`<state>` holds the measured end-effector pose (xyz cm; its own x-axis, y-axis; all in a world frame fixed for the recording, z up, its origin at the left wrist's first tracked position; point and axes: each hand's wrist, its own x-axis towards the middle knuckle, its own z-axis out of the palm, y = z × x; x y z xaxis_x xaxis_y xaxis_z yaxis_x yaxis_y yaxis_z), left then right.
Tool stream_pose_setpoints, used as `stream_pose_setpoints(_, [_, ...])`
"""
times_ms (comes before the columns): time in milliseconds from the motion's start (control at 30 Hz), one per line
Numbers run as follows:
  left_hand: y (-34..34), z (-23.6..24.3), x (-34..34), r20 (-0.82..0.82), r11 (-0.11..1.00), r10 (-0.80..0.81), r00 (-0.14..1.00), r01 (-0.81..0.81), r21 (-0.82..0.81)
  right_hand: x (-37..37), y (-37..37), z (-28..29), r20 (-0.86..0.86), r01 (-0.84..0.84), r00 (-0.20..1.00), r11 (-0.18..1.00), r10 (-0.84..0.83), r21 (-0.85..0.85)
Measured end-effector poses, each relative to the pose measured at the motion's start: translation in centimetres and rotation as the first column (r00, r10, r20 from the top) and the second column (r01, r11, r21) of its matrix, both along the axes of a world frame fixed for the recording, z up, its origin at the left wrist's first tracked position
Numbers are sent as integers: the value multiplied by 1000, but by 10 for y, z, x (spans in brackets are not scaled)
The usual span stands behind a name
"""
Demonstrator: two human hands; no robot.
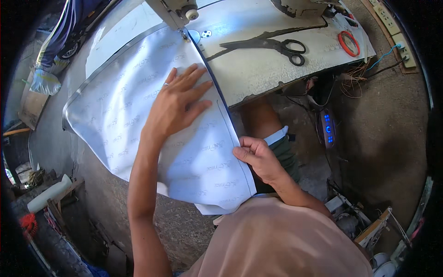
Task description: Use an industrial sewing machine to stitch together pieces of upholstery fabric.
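A large white printed sheet of material (124, 101) with a dark right edge lies over the table and hangs down toward my lap. My left hand (177, 99) rests flat on it, fingers spread, just short of the sewing machine head (175, 14). The sheet's far corner sits under the machine's needle area (185, 36). Lower down, my right hand (255, 156) pinches the right edge, thumb on top and fingers curled beneath. A dark line runs along the sheet close to that edge.
Black scissors (272, 45) lie on the white machine table (249, 76), right of the sheet. Beyond them is a red ring-shaped roll (348, 44). Power sockets (400, 44) with cords line the far right. A blue-lit control box (327, 127) hangs below the table.
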<state>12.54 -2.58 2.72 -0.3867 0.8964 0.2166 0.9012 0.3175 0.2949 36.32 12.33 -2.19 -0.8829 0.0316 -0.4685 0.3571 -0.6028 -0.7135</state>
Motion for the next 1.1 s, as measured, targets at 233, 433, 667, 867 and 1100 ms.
stream_pose_setpoints(233, [-2,-15,3,3,999,20,1000,-20,41,3,-3,15,-53,33,998,972,-21,232])
stream_pose_setpoints(433, [16,-2,-33,-4,990,-105,994,105,95,3,-5,38,-154,123,984,975,-95,183])
stream_pose_setpoints(667, [44,18,-50,17,939,-340,940,341,-48,6,-6,21,-116,76,991,986,-59,146])
stream_pose_setpoints(867, [54,31,-41,-5,929,-308,951,300,-219,4,-8,11,-158,105,984,978,-77,179])
stream_pose_setpoints(1100, [59,22,-28,0,966,-225,974,223,-133,2,-4,9,-153,24,988,980,7,197])
